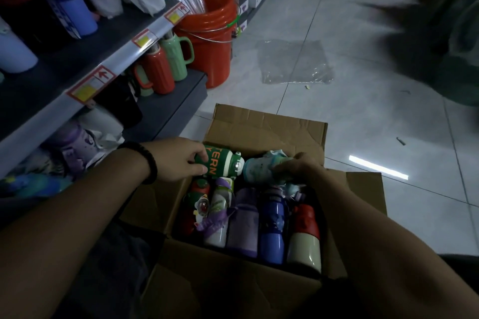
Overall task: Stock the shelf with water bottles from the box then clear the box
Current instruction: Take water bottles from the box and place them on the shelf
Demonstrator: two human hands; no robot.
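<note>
Dim overall, with a cold bluish cast. The tiled floor (337, 21) at upper centre is the brightest part, and a thin white glare streak (378, 167) crosses it at middle right. The shelf (77, 80) at upper left sits in deep shadow. A dark shape (427, 33) at upper right is smeared by motion blur. Straight lines bow toward the frame's edges.

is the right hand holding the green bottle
No, the right hand grips a pale blue bottle, while the left hand holds the green bottle.
</note>
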